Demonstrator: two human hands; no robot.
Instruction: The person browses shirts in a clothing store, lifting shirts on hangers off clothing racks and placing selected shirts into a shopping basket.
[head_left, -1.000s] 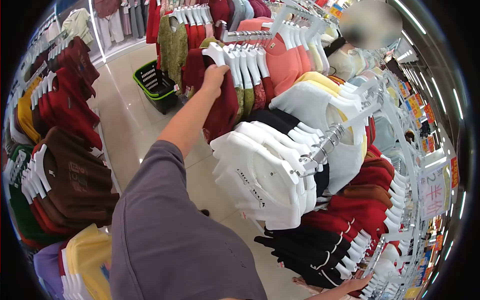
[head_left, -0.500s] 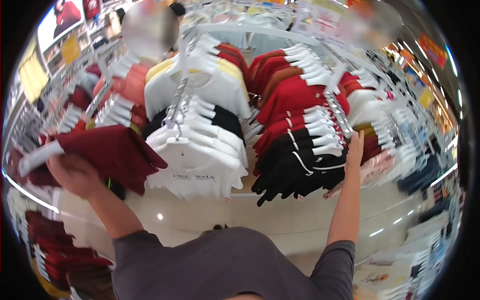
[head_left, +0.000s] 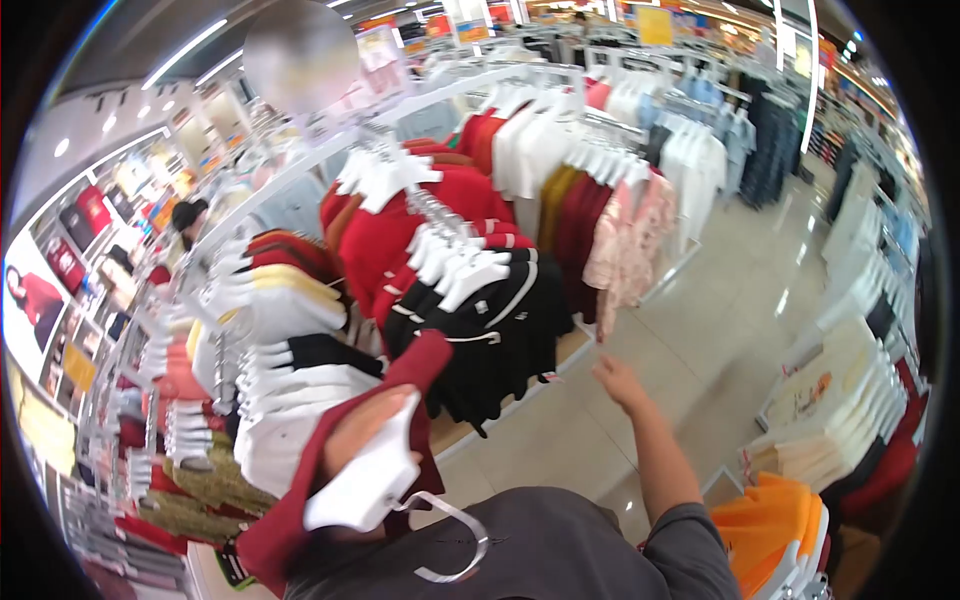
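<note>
Maroon garment (head_left: 300, 465) has come in from the far-left side to close before the torso; right hand (head_left: 617, 382) has left the rack end, now above the aisle floor (head_left: 560, 440). Left arm mostly hidden behind garment and hanger; left hand (head_left: 365, 430) clamped on the maroon garment, fingertips hidden. Right forearm angled up and outward from the sleeve, elbow bent, fingers loosely bent, not closed, holding nothing; nearest things, pink patterned garments (head_left: 630, 240) and black garments (head_left: 500, 340).

Counts: two hands; one maroon garment held, one white hanger (head_left: 365, 480) at it, tilted, one hook. One green-edged basket (head_left: 232, 567), near left, partly hidden. One person (head_left: 188, 222), far left. Black, white (head_left: 290, 430) and orange garments (head_left: 765, 525) overlap; several each, exact number unclear.
</note>
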